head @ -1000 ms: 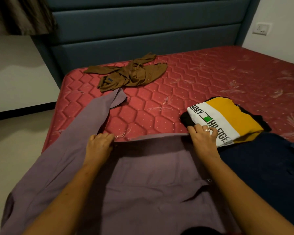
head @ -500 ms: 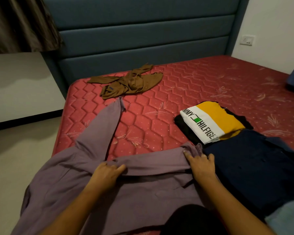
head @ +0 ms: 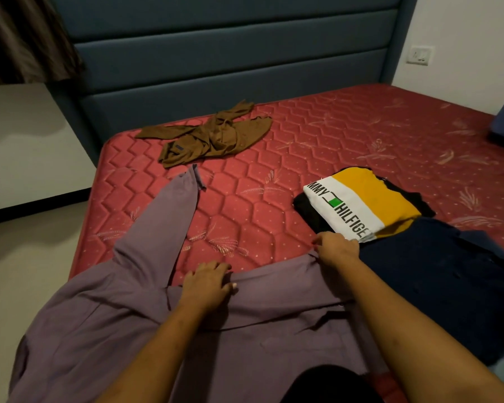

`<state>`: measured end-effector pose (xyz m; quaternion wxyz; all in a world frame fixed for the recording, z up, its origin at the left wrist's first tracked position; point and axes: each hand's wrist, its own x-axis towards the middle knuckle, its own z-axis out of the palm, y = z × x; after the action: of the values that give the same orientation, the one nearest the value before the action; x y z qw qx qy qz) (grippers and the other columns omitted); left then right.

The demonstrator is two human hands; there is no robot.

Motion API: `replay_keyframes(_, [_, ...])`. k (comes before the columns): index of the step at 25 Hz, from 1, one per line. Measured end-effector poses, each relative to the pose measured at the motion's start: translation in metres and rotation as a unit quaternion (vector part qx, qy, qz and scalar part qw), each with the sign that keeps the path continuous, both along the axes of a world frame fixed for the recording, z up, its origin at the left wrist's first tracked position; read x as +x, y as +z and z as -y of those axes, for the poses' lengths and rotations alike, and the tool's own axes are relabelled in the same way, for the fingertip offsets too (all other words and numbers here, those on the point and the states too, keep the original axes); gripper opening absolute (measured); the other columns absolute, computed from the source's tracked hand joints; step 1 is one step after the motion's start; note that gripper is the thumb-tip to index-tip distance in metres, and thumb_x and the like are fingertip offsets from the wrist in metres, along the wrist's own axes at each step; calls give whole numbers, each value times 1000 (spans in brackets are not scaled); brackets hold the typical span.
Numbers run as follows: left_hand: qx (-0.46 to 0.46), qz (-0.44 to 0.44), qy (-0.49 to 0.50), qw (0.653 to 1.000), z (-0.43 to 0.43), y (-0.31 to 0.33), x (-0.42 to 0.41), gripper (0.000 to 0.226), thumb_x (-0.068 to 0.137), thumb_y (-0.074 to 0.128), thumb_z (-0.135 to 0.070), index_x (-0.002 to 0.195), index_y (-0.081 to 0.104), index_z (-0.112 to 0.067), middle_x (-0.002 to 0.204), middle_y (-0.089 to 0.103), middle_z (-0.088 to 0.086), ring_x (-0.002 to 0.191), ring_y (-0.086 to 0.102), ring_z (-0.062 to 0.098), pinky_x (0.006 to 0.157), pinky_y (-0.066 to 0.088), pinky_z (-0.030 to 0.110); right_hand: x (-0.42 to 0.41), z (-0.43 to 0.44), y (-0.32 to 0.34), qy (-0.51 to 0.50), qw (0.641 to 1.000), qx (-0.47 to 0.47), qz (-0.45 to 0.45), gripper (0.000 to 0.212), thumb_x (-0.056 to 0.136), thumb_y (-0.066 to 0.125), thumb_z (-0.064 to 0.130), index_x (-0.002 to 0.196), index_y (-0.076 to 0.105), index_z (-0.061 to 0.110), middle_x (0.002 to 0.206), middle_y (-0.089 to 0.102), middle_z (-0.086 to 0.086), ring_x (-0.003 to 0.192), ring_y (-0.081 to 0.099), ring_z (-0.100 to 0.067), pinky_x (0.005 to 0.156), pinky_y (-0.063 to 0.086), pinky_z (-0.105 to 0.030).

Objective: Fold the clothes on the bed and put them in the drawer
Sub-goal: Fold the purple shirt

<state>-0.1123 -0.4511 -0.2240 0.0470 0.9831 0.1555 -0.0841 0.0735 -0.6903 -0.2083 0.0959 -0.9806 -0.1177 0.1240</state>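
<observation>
Purple shirt [head: 146, 330] spread over near bed [head: 274, 158] edge, left of folded tee [head: 358, 205]. Left hand [head: 207, 283] grips its folded top edge; right hand [head: 336, 248] pinches the corner just beside tee. Best: pull edge taut and level, then bring loose sleeve [head: 163, 216], left of tee, in before next fold.

Both bare forearms reach forward from the lower edge, the right farther out than the left. The left hand [head: 208, 282] lies knuckles up, fingers curled over the folded edge of the mauve cotton shirt [head: 99, 330]. The right hand [head: 336, 248] pinches that edge's right end.
</observation>
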Motion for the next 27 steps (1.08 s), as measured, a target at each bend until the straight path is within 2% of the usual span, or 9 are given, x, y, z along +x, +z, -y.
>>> replay_keyframes(3, [11, 9, 10, 1000, -3, -13, 11, 36, 95, 44, -49, 122, 48, -26, 127, 50, -1, 117, 45, 21, 94, 38, 38, 35, 19, 5, -205, 954, 211, -60, 31, 91, 55, 20, 120, 63, 13, 125, 60, -14, 112, 55, -36, 95, 46, -40])
replay_keyframes(6, [37, 33, 21, 999, -4, -20, 15, 30, 97, 40, -45, 116, 52, -24, 121, 51, -1, 114, 46, 22, 91, 38, 37, 48, 37, 9, -259, 942, 211, -38, 26, 90, 55, 16, 114, 61, 9, 118, 62, -17, 103, 58, -38, 86, 50, -40])
replay_keyframes(10, [11, 57, 16, 998, 16, -20, 26, 36, 95, 38, -53, 114, 50, -25, 121, 51, -1, 114, 46, 22, 93, 35, 38, 38, 23, 7, -62, 956, 279, -73, 40, 87, 66, 43, 119, 64, 20, 121, 64, -6, 109, 59, -27, 95, 48, -38])
replay_keyframes(13, [8, 49, -17, 999, 35, -20, 38, 34, 95, 41, -49, 118, 49, -25, 125, 52, -1, 119, 44, 22, 96, 34, 37, 34, 17, 3, 106, 981, 52, -152, 60, 74, 72, 58, 125, 59, 28, 120, 58, 6, 118, 52, -19, 107, 35, -40])
replay_keyframes(16, [-2, 47, -8, 999, 40, -18, 47, 28, 98, 40, -39, 119, 49, -23, 127, 55, 2, 119, 47, 26, 94, 37, 37, 52, 28, 9, 110, 984, 23, -136, 41, 81, 70, 49, 98, 69, 12, 87, 60, 0, 93, 56, -19, 84, 41, -32])
replay_keyframes(18, [-11, 56, -1, 998, 40, -19, 47, 25, 100, 38, -36, 117, 49, -22, 125, 58, 4, 117, 50, 28, 91, 38, 38, 58, 34, 12, 66, 988, 13, -136, 38, 87, 66, 44, 95, 68, 7, 90, 61, -7, 89, 56, -21, 78, 43, -30])
replay_keyframes(21, [15, 116, 12, 993, 41, -28, 44, 28, 97, 40, -33, 120, 53, -22, 127, 53, 2, 117, 49, 26, 94, 36, 43, 37, 23, 7, -23, 984, -93, 147, 22, 94, 54, 27, 113, 59, 16, 112, 62, -6, 105, 57, -26, 90, 40, -39])
replay_keyframes(24, [7, 154, 16, 988, 57, -27, 44, 41, 86, 37, -30, 116, 65, -20, 125, 61, 6, 113, 60, 28, 88, 46, 58, -18, -28, -15, 98, 942, 102, 305, 31, 85, 45, 7, 109, 63, 11, 108, 65, -10, 98, 62, -32, 83, 46, -40])
replay_keyframes(27, [-16, 116, 26, 993, 73, -42, 30, 52, 83, 35, -30, 122, 65, -14, 130, 61, 7, 119, 59, 29, 88, 46, 59, -77, -61, -46, 279, 932, 190, 129, 47, 93, 39, 22, 139, 49, 14, 142, 50, -7, 129, 48, -25, 109, 34, -41])
